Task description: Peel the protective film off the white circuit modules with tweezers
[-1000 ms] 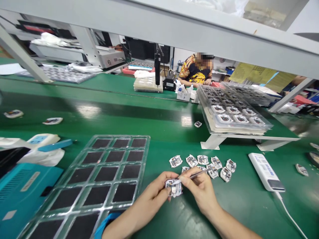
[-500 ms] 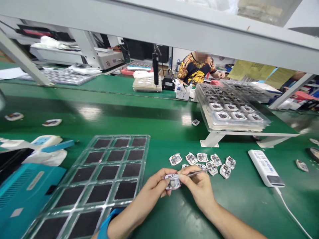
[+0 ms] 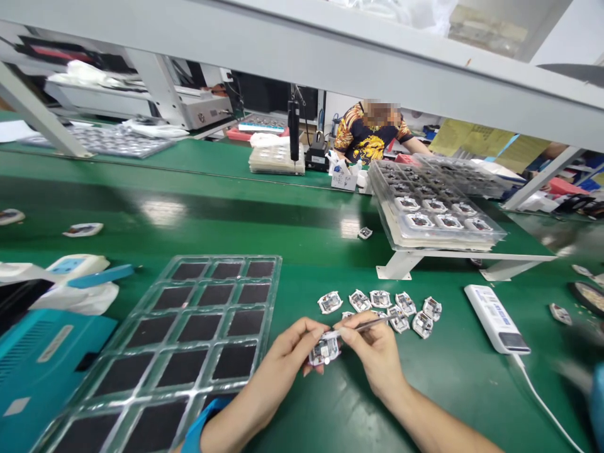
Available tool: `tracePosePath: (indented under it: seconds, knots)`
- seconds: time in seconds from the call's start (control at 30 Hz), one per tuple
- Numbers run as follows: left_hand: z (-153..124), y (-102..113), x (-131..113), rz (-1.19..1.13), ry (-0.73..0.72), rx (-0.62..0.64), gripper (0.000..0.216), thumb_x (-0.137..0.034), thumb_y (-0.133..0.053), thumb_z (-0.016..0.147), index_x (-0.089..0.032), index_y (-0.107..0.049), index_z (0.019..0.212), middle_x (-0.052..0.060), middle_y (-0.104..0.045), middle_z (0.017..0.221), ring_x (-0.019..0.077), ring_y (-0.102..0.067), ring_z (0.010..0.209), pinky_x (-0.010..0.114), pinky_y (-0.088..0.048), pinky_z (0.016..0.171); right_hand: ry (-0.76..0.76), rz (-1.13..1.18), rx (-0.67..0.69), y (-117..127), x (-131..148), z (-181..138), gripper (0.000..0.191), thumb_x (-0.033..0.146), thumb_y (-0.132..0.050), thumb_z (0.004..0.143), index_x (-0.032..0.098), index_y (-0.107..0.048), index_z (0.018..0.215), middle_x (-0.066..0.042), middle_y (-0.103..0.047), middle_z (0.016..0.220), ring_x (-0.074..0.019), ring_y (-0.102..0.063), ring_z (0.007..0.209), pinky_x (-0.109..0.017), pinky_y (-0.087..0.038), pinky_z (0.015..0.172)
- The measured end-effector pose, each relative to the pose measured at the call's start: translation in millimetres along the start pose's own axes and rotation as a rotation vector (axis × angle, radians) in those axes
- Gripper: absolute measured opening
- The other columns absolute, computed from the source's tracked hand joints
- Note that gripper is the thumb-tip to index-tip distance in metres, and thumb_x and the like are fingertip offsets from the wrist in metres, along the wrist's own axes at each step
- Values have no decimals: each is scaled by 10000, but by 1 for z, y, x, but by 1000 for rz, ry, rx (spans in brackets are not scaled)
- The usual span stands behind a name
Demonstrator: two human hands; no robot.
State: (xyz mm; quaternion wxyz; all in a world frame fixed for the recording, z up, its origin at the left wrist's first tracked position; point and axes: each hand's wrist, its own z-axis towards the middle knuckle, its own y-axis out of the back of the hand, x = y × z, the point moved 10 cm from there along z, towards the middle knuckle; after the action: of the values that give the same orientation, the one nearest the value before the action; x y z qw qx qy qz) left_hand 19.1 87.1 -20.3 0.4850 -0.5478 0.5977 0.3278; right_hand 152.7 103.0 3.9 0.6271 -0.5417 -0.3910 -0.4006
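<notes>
My left hand (image 3: pixel 295 352) is closed round the edge of a small white case with a circuit board inside (image 3: pixel 325 349), shaped like a watch body. Metal tweezers (image 3: pixel 372 322) are pinched in my right hand (image 3: pixel 372 355), their back end pointing right. Their tip meets the upper part of the case, where my fingers hide the exact contact. Just beyond my hands lies a loose group of several similar white cases (image 3: pixel 360 301) on the green table (image 3: pixel 302 415).
A clear tray with dark square pockets (image 3: pixel 201 328) lies to the left, beside a teal box (image 3: pixel 47 358). At the right are a white corded device (image 3: pixel 495 318) and a low stand (image 3: pixel 401 264) bearing filled trays (image 3: pixel 438 236). A person (image 3: pixel 370 135) sits opposite. Something blurred enters at the right edge.
The case in my left hand has tilted a little, with the tweezers still at its upper part. Across the table, the person's arm has stretched out to the right. A blurred shape has appeared at the right edge.
</notes>
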Motion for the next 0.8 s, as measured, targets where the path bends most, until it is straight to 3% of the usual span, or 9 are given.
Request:
tracePosePath:
  seconds: [0.13, 0.3, 0.4, 0.6, 0.8]
  knots:
    - [0, 3, 2, 5, 49, -26, 406, -582, -641, 770, -177, -620, 795, -49, -566, 567, 118, -485, 538, 231, -319, 510, 100, -84, 49, -4, 11, -3, 87, 189, -778, 805, 249, -720, 829, 5, -772, 826, -153, -725, 773, -255, -567, 700]
    - [-1, 7, 3, 18, 87, -54, 420, -587, -656, 730, -174, -614, 794, -59, -547, 581, 101, -468, 512, 223, -299, 498, 513, -375, 183, -20, 53, -17, 211, 72, -739, 806, 257, -725, 907, -22, -773, 864, -199, -719, 818, -378, -539, 829]
    - [0, 7, 6, 24, 100, -50, 426, -596, -652, 722, -176, -614, 788, -54, -547, 587, 101, -460, 511, 226, -305, 501, 611, -470, 249, -28, 63, -21, 211, 61, -711, 827, 243, -714, 935, -46, -780, 886, -218, -729, 820, -415, -532, 837]
    - [-1, 4, 7, 32, 122, -22, 409, -585, -652, 726, -180, -615, 766, -44, -566, 601, 100, -465, 511, 226, -310, 501, 628, -486, 255, -30, 65, -20, 150, 96, -705, 851, 239, -722, 892, -38, -790, 836, -212, -745, 777, -397, -531, 809]
    - [-3, 1, 3, 8, 120, -21, 374, -557, -650, 749, -186, -627, 795, -52, -565, 599, 99, -487, 502, 219, -281, 476, 419, -384, 125, -15, 50, -11, 132, 141, -733, 837, 269, -728, 867, -17, -781, 823, -203, -728, 765, -381, -541, 792]
